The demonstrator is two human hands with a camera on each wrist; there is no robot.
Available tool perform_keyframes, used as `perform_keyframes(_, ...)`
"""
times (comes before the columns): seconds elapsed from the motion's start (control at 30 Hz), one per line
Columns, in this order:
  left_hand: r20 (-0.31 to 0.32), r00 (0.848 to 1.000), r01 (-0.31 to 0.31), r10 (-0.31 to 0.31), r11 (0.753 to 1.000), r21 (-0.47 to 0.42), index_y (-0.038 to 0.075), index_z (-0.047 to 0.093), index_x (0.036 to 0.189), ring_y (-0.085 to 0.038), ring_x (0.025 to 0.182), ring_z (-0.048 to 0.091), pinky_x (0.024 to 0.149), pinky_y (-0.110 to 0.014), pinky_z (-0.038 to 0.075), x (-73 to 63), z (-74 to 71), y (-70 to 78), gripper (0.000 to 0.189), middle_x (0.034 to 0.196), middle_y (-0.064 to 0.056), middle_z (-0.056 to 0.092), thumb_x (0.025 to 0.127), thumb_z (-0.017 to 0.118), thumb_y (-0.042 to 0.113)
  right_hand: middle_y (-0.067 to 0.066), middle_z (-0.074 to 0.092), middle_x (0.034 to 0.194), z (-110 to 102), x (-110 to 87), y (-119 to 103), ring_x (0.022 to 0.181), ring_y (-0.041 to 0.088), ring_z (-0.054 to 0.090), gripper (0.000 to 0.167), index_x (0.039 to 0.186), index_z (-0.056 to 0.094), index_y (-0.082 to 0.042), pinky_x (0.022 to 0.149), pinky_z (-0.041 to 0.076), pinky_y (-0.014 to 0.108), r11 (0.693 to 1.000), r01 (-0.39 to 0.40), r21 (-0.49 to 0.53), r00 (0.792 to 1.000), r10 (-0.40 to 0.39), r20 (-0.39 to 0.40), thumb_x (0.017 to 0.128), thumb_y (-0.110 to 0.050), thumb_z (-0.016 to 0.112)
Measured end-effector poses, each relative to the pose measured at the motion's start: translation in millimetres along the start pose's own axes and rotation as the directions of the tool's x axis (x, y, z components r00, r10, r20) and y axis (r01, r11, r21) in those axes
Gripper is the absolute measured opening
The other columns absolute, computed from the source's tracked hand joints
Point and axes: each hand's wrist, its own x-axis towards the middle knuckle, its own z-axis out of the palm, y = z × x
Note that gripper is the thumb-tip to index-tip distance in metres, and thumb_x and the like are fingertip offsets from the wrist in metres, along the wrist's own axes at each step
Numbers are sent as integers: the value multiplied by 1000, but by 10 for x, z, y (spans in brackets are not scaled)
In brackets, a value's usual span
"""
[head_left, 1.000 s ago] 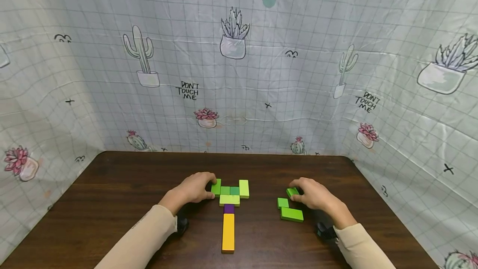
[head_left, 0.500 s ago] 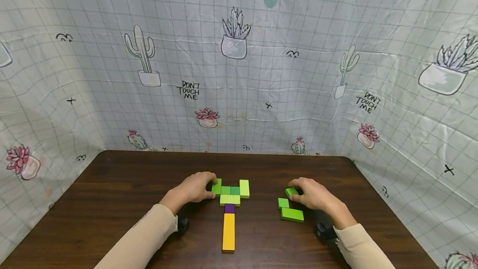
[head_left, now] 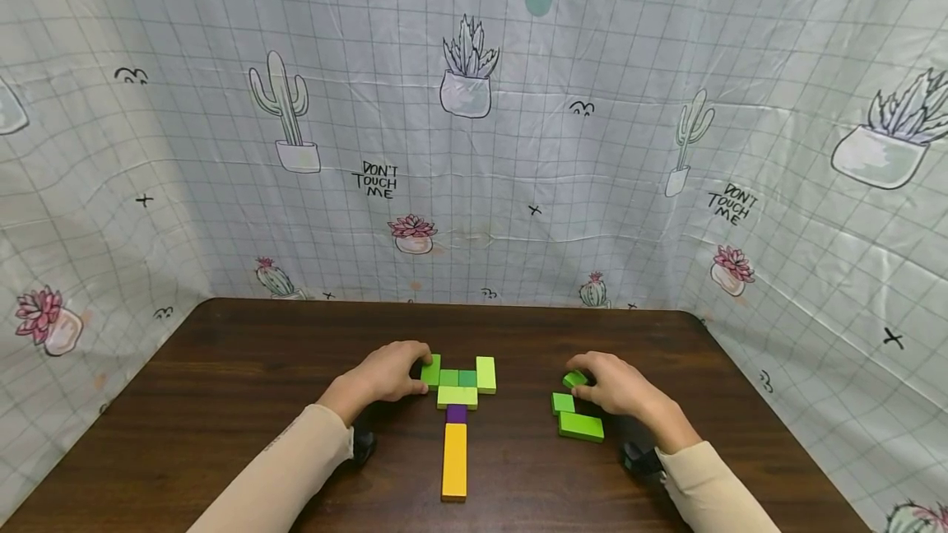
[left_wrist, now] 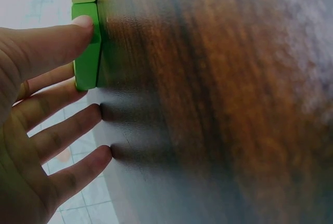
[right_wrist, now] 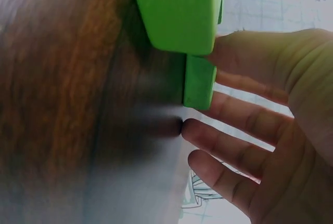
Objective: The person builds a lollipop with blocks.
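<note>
At the left of a flat block pattern, my left hand pinches a green block between thumb and finger. That block lies against two small darker green blocks; a lime block stands at their right and another lime block in front. A purple block and a long yellow block continue toward me. To the right, my right hand grips a small green block, turned at an angle. In the right wrist view that block is low at the table, beside the fingertips.
Near my right hand lie a small green block and a larger green block, touching at a corner. The dark wooden table ends at a patterned curtain behind and at the sides.
The small green block in my right hand has shifted slightly left and turned, with the hand moving a little left too. My left hand keeps its place on the green block.
</note>
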Motion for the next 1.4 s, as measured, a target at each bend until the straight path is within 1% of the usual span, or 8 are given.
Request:
perform_keyframes(0.13,-2,1000,-2,2,1000,0,11,63,115,-30,114,54,94,-47,45,0,2,-2,37,121,-8,60,83,76,24,5,63,117,-7,-5,-29,110,29,58,35,120,64,-8,88,47,49,1000,19,21,1000,-19,1,87,-18,71)
perform_keyframes(0.27,-3,1000,-2,2,1000,-5,10,63,116,-30,114,54,94,-47,44,-2,-5,1,38,121,-9,60,83,76,24,4,63,116,-11,0,-44,109,28,59,37,120,64,-8,88,47,48,1000,-4,8,1000,4,-3,87,-20,72)
perform_keyframes(0.53,-5,1000,-8,8,1000,2,11,63,115,-29,112,55,94,-47,45,3,1,-9,37,121,-8,60,83,76,25,3,64,109,-15,2,-30,98,24,60,36,119,64,-8,81,49,45,1000,-27,-8,1000,26,-8,86,-20,72)
perform_keyframes(0.63,-6,1000,-7,7,1000,6,11,63,115,-28,112,55,94,-47,45,6,5,-11,37,121,-8,60,83,76,25,3,64,109,-16,10,-24,96,23,60,35,119,65,-8,80,50,44,1000,-23,-8,1000,22,-14,86,-19,72)
perform_keyframes(0.8,-4,1000,-7,7,1000,2,11,63,115,-29,113,55,94,-47,45,0,5,-8,37,120,-8,60,83,76,24,3,64,110,-28,38,-40,98,23,60,33,117,66,-9,81,50,44,1000,-5,-15,999,4,-41,86,-17,72)
perform_keyframes(0.93,-1,1000,-10,10,1000,-1,10,63,115,-29,113,54,94,-47,45,-12,5,-5,37,121,-8,60,83,76,24,2,64,112,-49,80,-112,99,23,60,33,118,66,-8,82,50,43,1000,11,-4,999,-11,-48,87,-17,71)
perform_keyframes(1.0,-2,1000,-9,9,1000,-3,10,63,115,-30,114,54,94,-47,45,-19,1,-6,37,121,-9,60,83,76,24,3,64,112,-58,115,-160,99,22,60,33,119,65,-8,82,50,43,999,34,-6,998,-34,-46,87,-17,71)
perform_keyframes(1.4,2,1000,-5,5,1000,12,11,63,117,-29,115,54,95,-46,44,-3,10,-15,37,122,-8,59,84,75,25,3,62,111,-5,365,-527,90,17,57,34,121,64,-7,72,48,36,990,136,-22,991,-136,-6,88,-16,70)
